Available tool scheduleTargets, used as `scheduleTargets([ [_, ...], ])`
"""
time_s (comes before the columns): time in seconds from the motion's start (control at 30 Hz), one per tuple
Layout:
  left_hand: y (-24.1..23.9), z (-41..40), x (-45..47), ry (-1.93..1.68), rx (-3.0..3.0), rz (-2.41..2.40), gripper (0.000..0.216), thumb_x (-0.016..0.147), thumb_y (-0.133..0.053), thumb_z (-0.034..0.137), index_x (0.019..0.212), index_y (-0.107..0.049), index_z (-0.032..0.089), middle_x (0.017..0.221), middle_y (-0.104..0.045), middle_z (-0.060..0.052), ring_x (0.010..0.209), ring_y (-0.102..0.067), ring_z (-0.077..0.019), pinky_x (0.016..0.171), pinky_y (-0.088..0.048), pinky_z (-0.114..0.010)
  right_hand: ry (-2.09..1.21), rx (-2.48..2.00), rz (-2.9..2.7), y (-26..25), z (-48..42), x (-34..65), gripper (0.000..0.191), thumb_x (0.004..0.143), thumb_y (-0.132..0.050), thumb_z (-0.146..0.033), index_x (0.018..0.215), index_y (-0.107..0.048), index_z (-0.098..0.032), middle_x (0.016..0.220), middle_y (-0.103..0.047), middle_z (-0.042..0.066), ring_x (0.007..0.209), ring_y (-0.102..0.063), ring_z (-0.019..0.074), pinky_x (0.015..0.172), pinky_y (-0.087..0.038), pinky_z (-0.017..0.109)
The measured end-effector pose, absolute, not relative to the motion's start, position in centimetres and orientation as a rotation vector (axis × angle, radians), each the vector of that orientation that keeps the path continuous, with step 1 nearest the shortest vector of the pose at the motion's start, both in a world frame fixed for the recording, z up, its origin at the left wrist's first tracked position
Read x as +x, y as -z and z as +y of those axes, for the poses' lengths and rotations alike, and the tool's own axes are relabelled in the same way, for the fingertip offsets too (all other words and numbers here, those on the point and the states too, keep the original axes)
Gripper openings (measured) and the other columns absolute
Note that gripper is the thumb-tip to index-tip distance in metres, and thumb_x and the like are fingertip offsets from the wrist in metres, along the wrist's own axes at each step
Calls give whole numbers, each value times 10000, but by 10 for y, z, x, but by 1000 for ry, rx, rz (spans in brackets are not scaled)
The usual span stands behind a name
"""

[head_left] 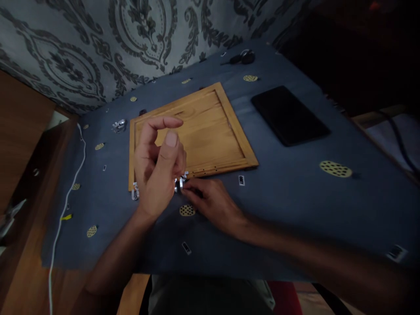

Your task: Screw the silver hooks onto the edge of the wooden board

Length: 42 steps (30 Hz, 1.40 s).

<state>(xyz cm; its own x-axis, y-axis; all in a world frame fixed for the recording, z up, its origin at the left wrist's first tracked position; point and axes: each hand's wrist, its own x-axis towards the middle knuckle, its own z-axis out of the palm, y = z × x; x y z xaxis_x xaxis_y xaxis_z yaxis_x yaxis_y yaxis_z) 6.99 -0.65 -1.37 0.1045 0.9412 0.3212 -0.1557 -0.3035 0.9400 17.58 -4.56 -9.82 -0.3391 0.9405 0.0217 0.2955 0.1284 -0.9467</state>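
A wooden cabinet door (210,131) with a raised frame lies on the cloth, with small holes along its near edge. My left hand (159,164) is raised over the door's near left part. Its index finger and thumb stand apart with nothing visible between them; the other fingers curl inward, partly hidden. My right hand (215,201) pinches at a shiny metal hinge (179,184) by the near edge. A dark bit shows between its fingers, too small to name. Another metal hinge (135,191) sits at the door's near left corner.
A loose metal hinge (118,126) lies left of the door. To the right is a black tablet-like slab (288,116); behind it, a dark object with a round shiny part (246,57). A white cable (70,188) runs down the left side of the blue patterned cloth (278,197).
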Motion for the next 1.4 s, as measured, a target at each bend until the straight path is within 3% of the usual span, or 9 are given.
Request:
scheduleTargets([
  [0.2,13,0,65,-1407,1365,822,170,899,-700,364,921,-611,222,426,-275,127,340,-212,-51,357,-212,-205,-1317,-1319,-1672,92,-44,173,100,857,-660,-149,774,-692,-196,633,-667,-17,585,-578,136,594,-369,273],
  [0.83,10,-1,65,-1338,1367,816,141,908,-687,359,906,-635,228,414,-326,109,326,-208,-62,344,-185,-233,-1316,-1288,-1647,95,-43,173,136,820,-617,-97,724,-619,-194,600,-608,-39,563,-538,109,583,-358,258],
  [1.4,5,13,51,-954,1404,592,153,950,-633,355,961,-647,203,463,-260,113,333,-176,-18,358,-220,-161,-1266,-1294,-1652,98,-44,173,135,809,-609,-119,702,-609,-199,569,-573,-45,527,-489,107,548,-328,247],
])
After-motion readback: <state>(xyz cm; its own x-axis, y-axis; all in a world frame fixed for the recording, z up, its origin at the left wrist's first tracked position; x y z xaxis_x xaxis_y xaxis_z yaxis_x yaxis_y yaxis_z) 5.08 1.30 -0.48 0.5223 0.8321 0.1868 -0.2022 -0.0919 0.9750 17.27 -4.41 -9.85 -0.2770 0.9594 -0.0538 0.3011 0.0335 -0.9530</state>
